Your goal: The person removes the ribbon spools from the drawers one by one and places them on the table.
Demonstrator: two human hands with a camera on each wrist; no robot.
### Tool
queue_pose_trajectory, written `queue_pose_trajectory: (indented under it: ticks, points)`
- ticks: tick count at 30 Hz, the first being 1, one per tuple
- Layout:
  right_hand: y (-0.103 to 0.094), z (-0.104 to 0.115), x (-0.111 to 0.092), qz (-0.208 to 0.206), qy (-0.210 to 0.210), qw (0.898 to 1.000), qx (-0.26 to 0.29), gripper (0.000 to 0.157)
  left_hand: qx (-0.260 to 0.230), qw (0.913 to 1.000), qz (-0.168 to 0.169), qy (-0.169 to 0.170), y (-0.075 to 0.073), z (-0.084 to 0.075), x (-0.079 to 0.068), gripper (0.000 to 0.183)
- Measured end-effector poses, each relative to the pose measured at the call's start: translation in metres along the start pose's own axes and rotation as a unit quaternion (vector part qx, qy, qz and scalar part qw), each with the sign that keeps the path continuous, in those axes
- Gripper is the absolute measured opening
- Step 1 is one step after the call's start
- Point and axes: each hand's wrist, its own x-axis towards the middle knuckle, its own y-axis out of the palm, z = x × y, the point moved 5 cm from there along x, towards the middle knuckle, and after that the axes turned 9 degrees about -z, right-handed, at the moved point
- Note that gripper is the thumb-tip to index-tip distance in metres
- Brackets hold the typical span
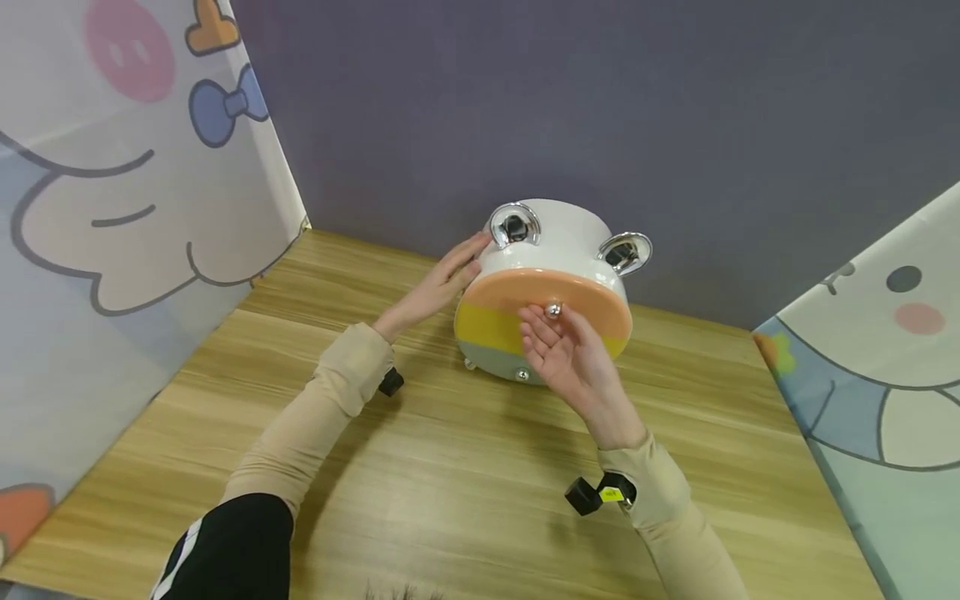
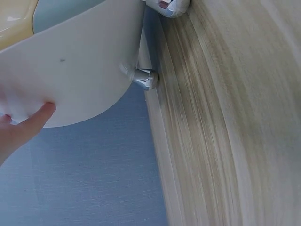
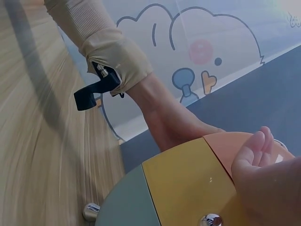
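Note:
A small rounded white drawer cabinet [image 1: 564, 225] stands on the wooden table, with silver ears and short silver feet. Its front has orange [image 1: 498, 290], yellow [image 1: 487, 327] and grey-green [image 1: 487, 357] drawer faces. My left hand [image 1: 438, 283] rests on the cabinet's left side; in the left wrist view a fingertip [image 2: 48, 107] touches the white wall. Palm up before the front, my right hand [image 1: 573, 367] pinches the silver knob [image 1: 553, 310] of the orange drawer between thumb and fingers. In the right wrist view this knob is hidden, while the yellow drawer's knob [image 3: 210, 220] shows.
A dark grey wall [image 1: 600, 108] rises behind the cabinet. Cartoon-printed panels stand at the left [image 1: 150, 192] and right [image 1: 900, 333] of the wooden table [image 1: 435, 492]. Each wrist wears a black camera mount [image 1: 583, 496].

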Motion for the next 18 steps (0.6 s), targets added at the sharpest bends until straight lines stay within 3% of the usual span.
queue_pose_trajectory:
  ticks: [8,15,18]
  points:
    - [-0.001,-0.001,0.000,-0.004,0.002,1.000,0.023,0.035,-0.001,1.0000,-0.007,-0.004,0.000,-0.001,0.000,0.087]
    - [-0.001,-0.002,-0.002,-0.009,0.010,0.999,0.047,0.033,-0.008,0.9998,0.012,-0.016,-0.002,-0.039,-0.013,0.063]
    - [-0.001,-0.004,-0.004,-0.009,0.012,0.999,0.050,0.033,-0.009,0.9998,0.013,-0.016,-0.001,-0.038,-0.013,0.068]
